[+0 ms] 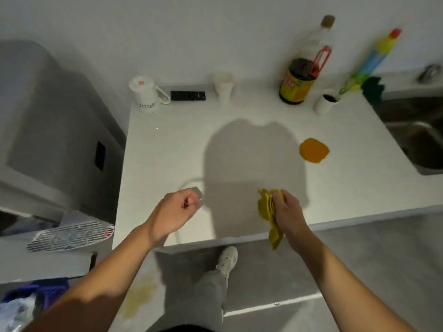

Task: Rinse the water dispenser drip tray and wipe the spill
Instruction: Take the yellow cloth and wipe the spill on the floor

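Right hand [286, 209] grips a soft yellow cloth [265, 204] over the worktop [167, 140] edge. Left hand [175, 212] has its fingers curled, contents unclear. Orange spill [314, 150] lies beyond. Drip tray [72, 236], likely light stiff plastic, sits far left; lift it by its rim.

Plain white wall [215, 32] behind white counter [167, 144]; steel sink [419, 140] at R, grey floor [335, 271], dim light.

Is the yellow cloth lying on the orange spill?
No, the right hand holds the yellow cloth, well apart from the orange spill.
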A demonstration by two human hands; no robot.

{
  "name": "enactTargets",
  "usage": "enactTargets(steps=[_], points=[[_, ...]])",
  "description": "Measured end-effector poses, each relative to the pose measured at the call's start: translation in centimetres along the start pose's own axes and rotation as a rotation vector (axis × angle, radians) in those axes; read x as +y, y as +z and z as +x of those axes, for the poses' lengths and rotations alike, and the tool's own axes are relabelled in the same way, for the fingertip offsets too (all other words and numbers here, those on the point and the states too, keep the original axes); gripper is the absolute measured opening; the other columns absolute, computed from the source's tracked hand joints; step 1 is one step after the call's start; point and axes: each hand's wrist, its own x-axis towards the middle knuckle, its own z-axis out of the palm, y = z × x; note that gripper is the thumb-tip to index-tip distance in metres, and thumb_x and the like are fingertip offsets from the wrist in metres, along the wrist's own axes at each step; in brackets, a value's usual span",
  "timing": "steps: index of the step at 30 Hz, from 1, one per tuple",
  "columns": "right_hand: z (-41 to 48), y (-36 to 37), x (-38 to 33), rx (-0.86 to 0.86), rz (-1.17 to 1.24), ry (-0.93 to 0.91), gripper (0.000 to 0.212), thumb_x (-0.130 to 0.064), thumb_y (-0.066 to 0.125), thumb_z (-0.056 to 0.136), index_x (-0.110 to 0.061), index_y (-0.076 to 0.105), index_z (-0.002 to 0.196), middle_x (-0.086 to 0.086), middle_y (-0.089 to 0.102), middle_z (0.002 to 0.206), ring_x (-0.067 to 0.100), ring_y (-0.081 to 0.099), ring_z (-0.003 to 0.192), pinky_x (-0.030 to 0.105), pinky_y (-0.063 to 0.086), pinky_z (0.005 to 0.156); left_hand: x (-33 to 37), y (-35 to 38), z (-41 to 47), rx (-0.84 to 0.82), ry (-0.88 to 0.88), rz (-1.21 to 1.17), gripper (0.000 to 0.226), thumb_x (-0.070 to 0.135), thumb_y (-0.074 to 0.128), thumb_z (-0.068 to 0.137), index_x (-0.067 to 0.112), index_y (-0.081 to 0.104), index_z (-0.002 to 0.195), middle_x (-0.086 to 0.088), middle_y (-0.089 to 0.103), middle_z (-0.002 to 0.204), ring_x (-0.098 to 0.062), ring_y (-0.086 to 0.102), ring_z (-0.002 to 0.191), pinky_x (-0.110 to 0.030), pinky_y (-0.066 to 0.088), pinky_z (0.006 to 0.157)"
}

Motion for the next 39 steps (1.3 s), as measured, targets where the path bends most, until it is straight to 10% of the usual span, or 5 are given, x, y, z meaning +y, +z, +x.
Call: enactTargets(steps=[8,17,22,34,39], points=[[9.4,-14.1,1.6,0.276,-0.213,0.020,0.042,-0.051,0.046,0.095,-0.013,0.053,0.078,0.005,0.062,0.070,0.024,0.059,0.069,0.033,0.042,0.060,9.0,9.6,16.1,-0.024,0.168,0.138,0.039,0.017,0.068,0.089,0.009,0.071,0.127,-0.014,0.074,0.124,-0.033,0.067,0.117,-0.035,0.049,0.098],[22.1,-21.1,5.3,0.105,-0.998,-0.305,0.028,-0.037,0.061,0.098,-0.009,0.062,0.098,0.019,0.066,0.090,0.041,0.062,0.082,0.046,0.046,0.073,13.3,15.7,28.6,0.017,0.354,0.440,0.063,0.042,0.051,0.096,0.018,0.046,0.153,-0.010,0.036,0.167,-0.033,0.028,0.155,-0.051,0.015,0.129],[23.5,-20.1,7.8,0.191,-0.937,-0.259,0.026,-0.031,0.053,0.097,-0.018,0.056,0.075,0.011,0.065,0.072,0.039,0.061,0.068,0.040,0.036,0.063,13.0,16.7,29.0,0.063,0.381,0.584,0.067,0.047,0.042,0.099,0.020,0.035,0.160,-0.010,0.031,0.170,-0.034,0.024,0.157,-0.055,0.019,0.127],[33.2,-20.9,9.6,0.218,-0.972,-0.544,0.041,-0.033,0.043,0.102,-0.005,0.059,0.127,0.021,0.059,0.121,0.043,0.054,0.106,0.055,0.047,0.091,12.9,17.3,29.5,0.122,0.371,0.643,0.070,0.052,0.042,0.100,0.021,0.030,0.162,-0.009,0.029,0.170,-0.033,0.022,0.158,-0.055,0.016,0.128],[34.2,-21.1,10.8,0.063,-1.026,-0.670,0.048,-0.035,0.039,0.106,-0.010,0.051,0.144,0.015,0.051,0.151,0.043,0.035,0.145,0.060,0.019,0.123,13.0,17.3,29.8,0.121,0.361,0.669,0.069,0.054,0.040,0.100,0.021,0.029,0.161,-0.012,0.028,0.169,-0.035,0.023,0.157,-0.055,0.016,0.128]])
